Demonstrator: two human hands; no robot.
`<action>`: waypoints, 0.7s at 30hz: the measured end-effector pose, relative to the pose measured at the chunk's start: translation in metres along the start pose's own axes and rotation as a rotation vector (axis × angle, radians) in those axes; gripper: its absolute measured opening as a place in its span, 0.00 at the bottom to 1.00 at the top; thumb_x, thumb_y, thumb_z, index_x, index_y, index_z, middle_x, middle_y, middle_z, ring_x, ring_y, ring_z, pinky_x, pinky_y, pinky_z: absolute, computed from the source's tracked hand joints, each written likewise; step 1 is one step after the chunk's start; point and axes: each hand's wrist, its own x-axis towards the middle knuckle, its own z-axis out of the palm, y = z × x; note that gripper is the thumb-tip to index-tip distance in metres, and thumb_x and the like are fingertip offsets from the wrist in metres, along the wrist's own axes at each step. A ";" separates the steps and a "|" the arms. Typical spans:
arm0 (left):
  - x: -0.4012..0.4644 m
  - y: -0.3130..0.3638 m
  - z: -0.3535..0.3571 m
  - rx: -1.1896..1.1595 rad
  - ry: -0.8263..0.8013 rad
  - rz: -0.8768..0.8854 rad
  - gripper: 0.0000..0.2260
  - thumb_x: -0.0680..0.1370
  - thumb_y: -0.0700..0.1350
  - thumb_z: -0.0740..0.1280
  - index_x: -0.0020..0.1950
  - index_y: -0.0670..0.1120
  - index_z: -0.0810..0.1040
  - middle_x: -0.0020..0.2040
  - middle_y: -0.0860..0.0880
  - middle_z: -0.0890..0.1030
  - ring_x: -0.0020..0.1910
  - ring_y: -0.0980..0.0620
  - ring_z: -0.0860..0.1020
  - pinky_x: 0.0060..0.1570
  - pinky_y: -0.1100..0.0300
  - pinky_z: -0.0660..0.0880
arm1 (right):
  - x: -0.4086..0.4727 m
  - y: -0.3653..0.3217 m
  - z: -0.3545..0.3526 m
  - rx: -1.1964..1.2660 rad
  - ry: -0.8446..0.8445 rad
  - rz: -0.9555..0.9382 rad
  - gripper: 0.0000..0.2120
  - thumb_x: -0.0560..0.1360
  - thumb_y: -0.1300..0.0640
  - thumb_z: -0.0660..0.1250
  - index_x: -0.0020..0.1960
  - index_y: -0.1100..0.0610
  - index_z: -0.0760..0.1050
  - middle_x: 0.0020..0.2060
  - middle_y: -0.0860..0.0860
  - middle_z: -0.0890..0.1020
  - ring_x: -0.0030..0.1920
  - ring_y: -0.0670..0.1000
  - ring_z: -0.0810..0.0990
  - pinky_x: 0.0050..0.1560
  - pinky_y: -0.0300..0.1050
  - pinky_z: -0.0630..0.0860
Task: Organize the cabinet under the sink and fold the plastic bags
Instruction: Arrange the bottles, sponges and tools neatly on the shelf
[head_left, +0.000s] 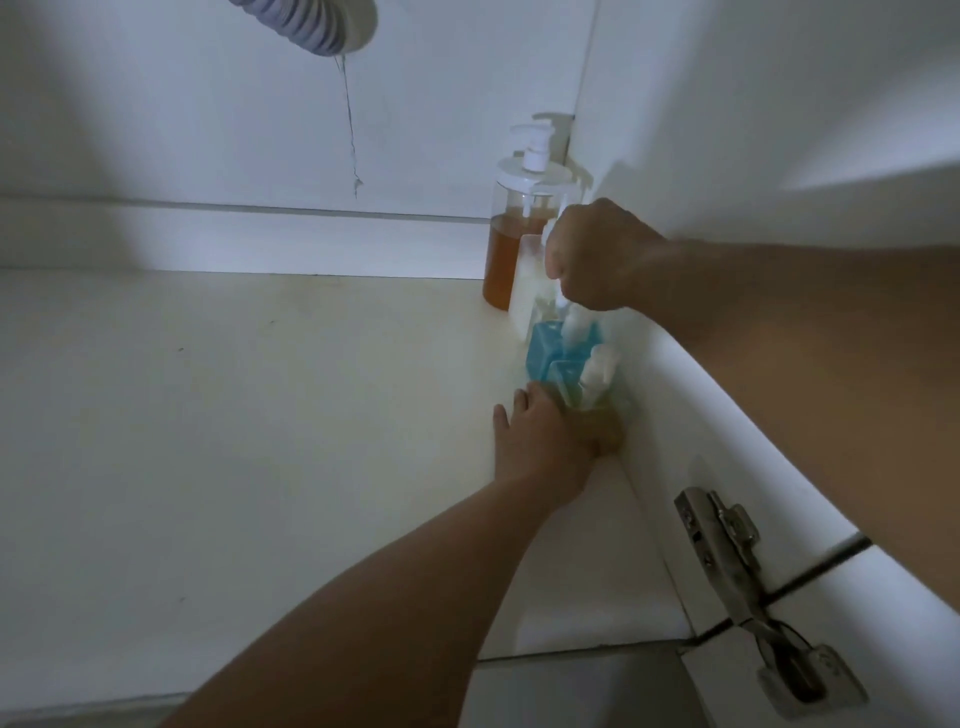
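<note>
Hands (602, 254) (545, 441) grip bottles (558, 353) along cabinet wall (675, 384)

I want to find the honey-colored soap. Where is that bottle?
The amber pump bottle stands in the cabinet's far right corner by the side wall, just behind a white bottle and the right hand.

Right hand (597, 254) gripping white bottle (524, 286), left hand (545, 441) against blue bottles (550, 353) (right cabinet wall), amber pump bottle (511, 244) behind

Home under-sink cabinet: drain hose (311, 26), pump bottles (519, 228).
</note>
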 end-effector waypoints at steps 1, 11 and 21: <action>0.001 -0.003 -0.002 0.006 -0.040 0.019 0.33 0.77 0.54 0.66 0.75 0.42 0.58 0.73 0.44 0.66 0.75 0.46 0.60 0.76 0.48 0.46 | 0.001 -0.002 0.002 0.031 0.041 -0.016 0.16 0.77 0.66 0.62 0.63 0.60 0.76 0.53 0.56 0.79 0.56 0.58 0.79 0.58 0.50 0.77; 0.004 -0.021 -0.012 0.094 -0.114 0.129 0.40 0.77 0.58 0.65 0.79 0.43 0.48 0.78 0.44 0.57 0.77 0.45 0.54 0.77 0.53 0.47 | 0.006 -0.022 0.043 -0.487 -0.172 -0.115 0.19 0.79 0.58 0.58 0.69 0.55 0.70 0.73 0.56 0.68 0.76 0.59 0.55 0.72 0.62 0.49; 0.010 -0.046 -0.032 0.176 -0.149 0.198 0.45 0.71 0.66 0.68 0.80 0.53 0.49 0.79 0.52 0.56 0.78 0.48 0.53 0.75 0.51 0.56 | 0.050 -0.033 0.068 -0.683 -0.096 -0.057 0.27 0.77 0.55 0.55 0.75 0.57 0.63 0.73 0.55 0.65 0.74 0.59 0.56 0.71 0.62 0.50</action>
